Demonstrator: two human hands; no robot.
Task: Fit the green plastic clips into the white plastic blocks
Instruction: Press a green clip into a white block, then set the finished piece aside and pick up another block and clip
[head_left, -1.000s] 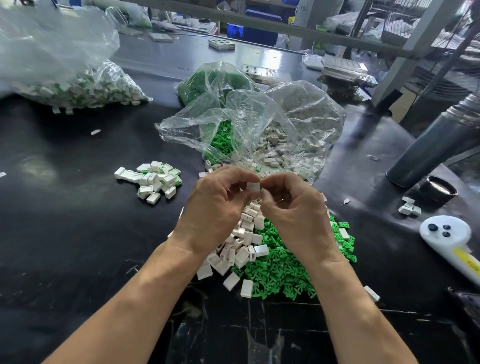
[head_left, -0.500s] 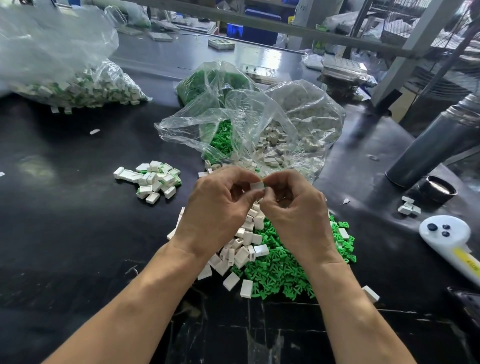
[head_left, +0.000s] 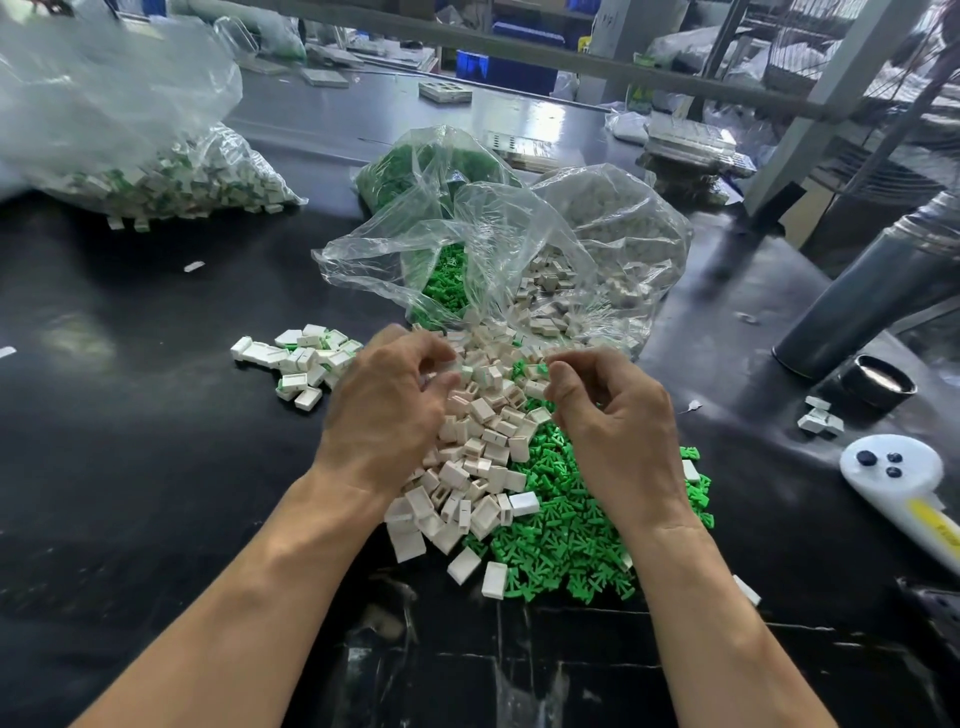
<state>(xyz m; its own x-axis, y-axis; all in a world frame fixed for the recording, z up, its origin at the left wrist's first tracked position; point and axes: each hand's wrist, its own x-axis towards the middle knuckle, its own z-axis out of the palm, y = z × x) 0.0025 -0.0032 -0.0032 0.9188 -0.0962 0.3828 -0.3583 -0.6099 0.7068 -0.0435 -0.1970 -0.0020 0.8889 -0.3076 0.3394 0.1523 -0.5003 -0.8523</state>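
Two bare hands work over a black table (head_left: 130, 467). Three clear plastic bags lie on it: one at ten o'clock filled with assembled blocks (head_left: 171, 182), and two at twelve o'clock, one of green clips (head_left: 415, 171) and one of white blocks (head_left: 613, 249), both open toward the person. Loose parts form three heaps, too many to count singly: white plastic blocks (head_left: 478, 467) at the centre between the hands, green plastic clips (head_left: 566, 535) just beside them at five o'clock, and a smaller heap of finished blocks with green showing (head_left: 301, 364) at nine o'clock. A few stray white pieces (head_left: 818, 418) lie at three o'clock near a dark round cap (head_left: 878, 382) and a grey cylinder (head_left: 872, 296). One white handheld device with three dark buttons (head_left: 893, 467) lies at four o'clock.

The left hand (head_left: 387, 410) hovers over the white heap, fingers loosely curled; whether it holds a piece cannot be told. The right hand (head_left: 618, 421) has its fingers curled, thumb and forefinger close together above the blocks; any part pinched there is hidden.
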